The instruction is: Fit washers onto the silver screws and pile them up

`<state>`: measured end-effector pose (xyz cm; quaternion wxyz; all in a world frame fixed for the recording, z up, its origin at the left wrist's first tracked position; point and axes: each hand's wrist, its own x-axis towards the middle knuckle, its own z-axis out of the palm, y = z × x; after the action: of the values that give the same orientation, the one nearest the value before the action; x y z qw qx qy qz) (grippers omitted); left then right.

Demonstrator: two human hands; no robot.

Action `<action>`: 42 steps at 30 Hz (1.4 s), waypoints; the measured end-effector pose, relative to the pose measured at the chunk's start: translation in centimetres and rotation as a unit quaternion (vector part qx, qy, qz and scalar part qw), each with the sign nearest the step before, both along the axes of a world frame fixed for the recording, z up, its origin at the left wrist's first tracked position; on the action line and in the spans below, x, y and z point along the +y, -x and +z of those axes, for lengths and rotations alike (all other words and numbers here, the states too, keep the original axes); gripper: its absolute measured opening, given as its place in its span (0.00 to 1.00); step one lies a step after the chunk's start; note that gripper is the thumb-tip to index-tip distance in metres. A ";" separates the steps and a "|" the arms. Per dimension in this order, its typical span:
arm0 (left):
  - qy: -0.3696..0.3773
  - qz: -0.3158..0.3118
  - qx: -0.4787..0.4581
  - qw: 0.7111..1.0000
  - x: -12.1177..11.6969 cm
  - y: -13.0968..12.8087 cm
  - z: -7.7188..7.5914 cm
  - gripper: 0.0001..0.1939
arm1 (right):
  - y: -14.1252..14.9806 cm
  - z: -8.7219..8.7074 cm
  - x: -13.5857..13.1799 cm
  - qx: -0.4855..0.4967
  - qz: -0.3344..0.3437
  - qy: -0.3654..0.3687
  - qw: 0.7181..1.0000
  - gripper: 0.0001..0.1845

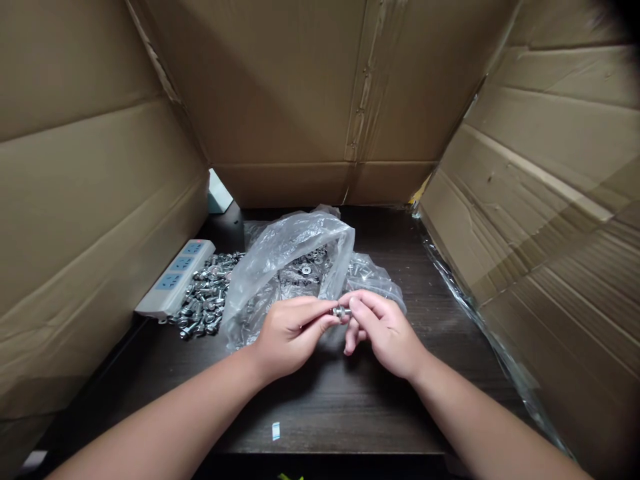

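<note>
Between my two hands, above the dark table, is a small silver bolt (pixel 341 312) lying sideways, with what looks like a nut or washers on it. My left hand (pixel 295 330) pinches its left end between thumb and fingers. At its right end, the thumb and forefinger of my right hand (pixel 383 327) close on it, with the other fingers curled below. Just behind my hands, an open clear plastic bag (pixel 295 233) shows loose washers (pixel 307 270) inside. Left of this bag lies a pile of bolts (pixel 206 297) with hardware on them.
A white power strip (pixel 175 277) runs along the left side by the bolt pile. Another plastic bag (pixel 373 273) with metal parts lies behind my right hand. Cardboard walls (pixel 290 93) enclose the table (pixel 320 420) at the back and sides. A small paper scrap (pixel 276 431) lies near the front edge.
</note>
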<state>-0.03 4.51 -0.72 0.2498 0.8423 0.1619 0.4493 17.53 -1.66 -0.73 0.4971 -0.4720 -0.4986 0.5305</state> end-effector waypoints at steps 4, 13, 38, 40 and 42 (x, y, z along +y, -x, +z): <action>0.047 0.020 -0.008 0.999 -0.2 -0.1 0.3 0.08 | 0.0 0.2 -0.5 0.011 -0.006 -0.050 0.999 0.15; 0.074 0.009 -0.001 0.997 -0.2 -0.2 0.5 0.07 | -0.1 0.3 -0.4 0.041 -0.003 -0.017 0.999 0.11; 0.076 0.042 -0.018 0.996 -0.3 -0.2 0.5 0.06 | 0.0 0.4 -0.2 0.067 0.001 -0.019 0.998 0.10; 0.068 0.036 -0.022 0.997 -0.3 -0.2 0.4 0.06 | -0.1 0.4 -0.2 0.070 0.010 -0.014 0.997 0.10; 0.066 0.029 -0.025 0.997 -0.2 -0.1 0.4 0.07 | -0.2 0.3 -0.2 0.073 0.018 -0.011 0.997 0.11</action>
<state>0.09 4.29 -0.36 0.2958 0.8072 0.2094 0.4659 17.73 -1.90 -0.42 0.5276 -0.4171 -0.4752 0.5674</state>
